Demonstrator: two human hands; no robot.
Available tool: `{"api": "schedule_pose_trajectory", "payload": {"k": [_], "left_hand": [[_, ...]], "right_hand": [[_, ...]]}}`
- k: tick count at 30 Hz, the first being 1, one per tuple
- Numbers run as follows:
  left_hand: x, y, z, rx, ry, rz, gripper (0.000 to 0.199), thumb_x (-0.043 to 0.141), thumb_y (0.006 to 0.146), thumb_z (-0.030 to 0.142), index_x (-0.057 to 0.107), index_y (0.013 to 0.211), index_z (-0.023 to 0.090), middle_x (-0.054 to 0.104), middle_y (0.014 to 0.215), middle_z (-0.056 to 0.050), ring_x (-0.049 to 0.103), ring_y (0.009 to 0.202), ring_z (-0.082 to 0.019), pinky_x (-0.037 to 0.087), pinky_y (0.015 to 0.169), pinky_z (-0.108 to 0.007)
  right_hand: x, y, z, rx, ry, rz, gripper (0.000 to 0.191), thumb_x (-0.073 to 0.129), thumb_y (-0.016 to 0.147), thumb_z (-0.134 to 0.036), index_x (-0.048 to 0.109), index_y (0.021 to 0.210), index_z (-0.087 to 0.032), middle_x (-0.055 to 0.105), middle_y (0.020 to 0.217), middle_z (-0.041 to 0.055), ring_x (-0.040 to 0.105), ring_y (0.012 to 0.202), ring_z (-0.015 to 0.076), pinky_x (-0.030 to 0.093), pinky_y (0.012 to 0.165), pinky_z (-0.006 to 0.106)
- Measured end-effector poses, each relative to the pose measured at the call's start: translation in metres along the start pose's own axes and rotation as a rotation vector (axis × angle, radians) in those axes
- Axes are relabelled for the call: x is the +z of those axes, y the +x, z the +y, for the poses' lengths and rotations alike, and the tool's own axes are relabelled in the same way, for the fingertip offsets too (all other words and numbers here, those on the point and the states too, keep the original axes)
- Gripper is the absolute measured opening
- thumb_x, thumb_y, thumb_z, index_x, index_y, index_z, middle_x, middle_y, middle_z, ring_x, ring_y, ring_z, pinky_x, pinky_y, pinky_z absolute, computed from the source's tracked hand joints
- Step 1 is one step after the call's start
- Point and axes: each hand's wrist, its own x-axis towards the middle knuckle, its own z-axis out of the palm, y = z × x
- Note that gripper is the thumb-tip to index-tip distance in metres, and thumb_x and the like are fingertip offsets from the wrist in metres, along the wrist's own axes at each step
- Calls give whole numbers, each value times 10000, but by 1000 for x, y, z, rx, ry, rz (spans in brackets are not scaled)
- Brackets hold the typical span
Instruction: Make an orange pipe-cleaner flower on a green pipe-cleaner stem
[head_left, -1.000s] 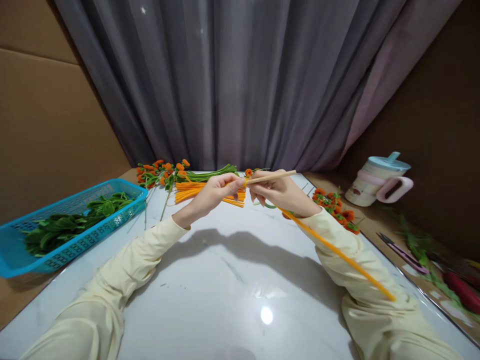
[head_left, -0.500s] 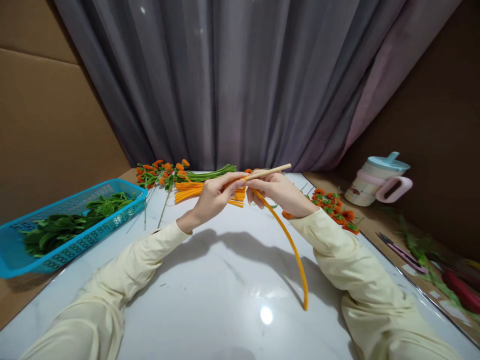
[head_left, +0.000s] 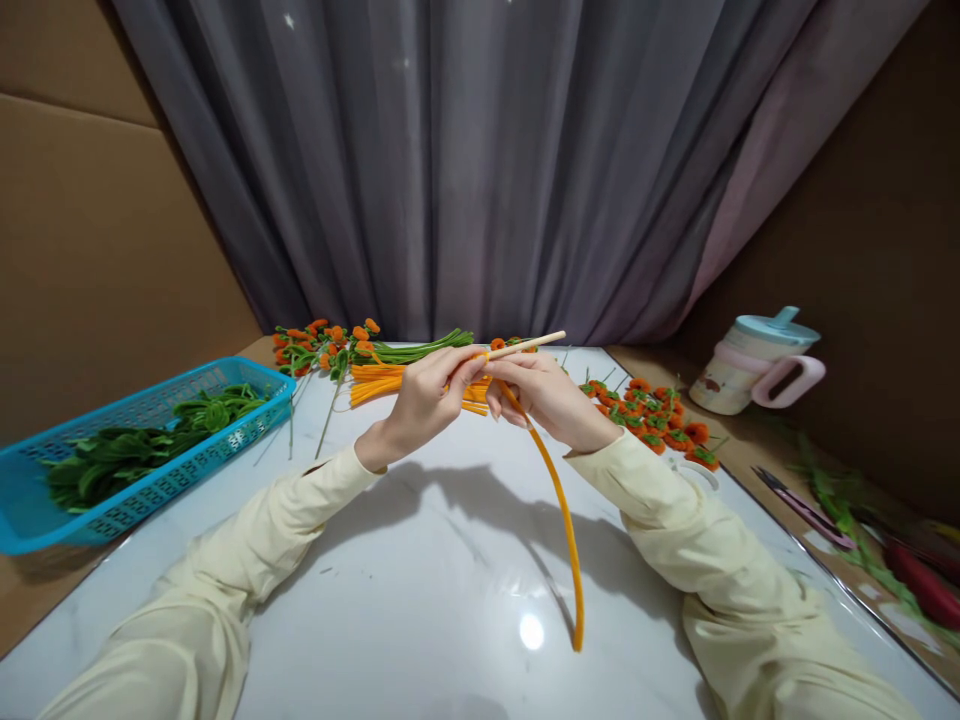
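Note:
Both hands meet above the far middle of the white table. My left hand (head_left: 431,397) is closed round one end of a thin wooden stick (head_left: 536,343), whose other end points up and to the right. Fingers of my right hand (head_left: 551,398) pinch an orange pipe cleaner (head_left: 559,490) where it meets the stick. A short orange turn shows around the stick between the fingertips. From there the pipe cleaner's long tail curves down toward the table. Just behind the hands lies a bundle of orange pipe cleaners (head_left: 375,385).
Green stems (head_left: 427,347) and orange flowers (head_left: 326,342) lie at the back left; more orange flowers (head_left: 660,415) are at the right. A blue basket (head_left: 187,465) holds green leaves. At right are a lidded cup (head_left: 750,365) and pink-handled scissors (head_left: 806,508).
The right hand and the stick have shifted slightly left. The pipe cleaner's hanging tail has swung left and its end sits lower in view.

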Motion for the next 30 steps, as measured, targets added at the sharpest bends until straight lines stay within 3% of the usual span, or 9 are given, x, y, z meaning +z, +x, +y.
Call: {"api": "schedule_pose_trajectory", "payload": {"k": [4,9,19,30], "left_hand": [[1,1,-4,71,59,-18,168,473,896,169,627,944,123,697,901,-81,651,815,-150,507,759,-236],[1,3,-6,47,69,-102,183,447,906,175,613,966,127,693,919,-80,652,823,-155,506,761,-239],[-1,0,-11,68,195,-160,183,420,896,182,592,929,128,683,839,-77,631,738,-165,470,667,-256],[-1,-2,-14,63,335,-178,182,425,865,149,603,899,142,689,810,-62,633,717,-179,424,627,-259]], "right_hand": [[1,0,3,-8,30,57,236,555,791,-297,573,642,-115,561,436,0,382,283,52,258,297,172],[-1,0,4,-2,-19,82,205,530,801,-287,613,743,-108,556,433,-12,362,273,50,250,288,171],[-3,-5,-7,90,-255,-64,218,445,886,-256,598,852,-104,588,506,-17,399,288,42,322,313,162],[-8,-6,-7,185,-596,-191,377,428,903,-280,512,567,-132,497,382,-18,444,309,62,341,347,169]]}}
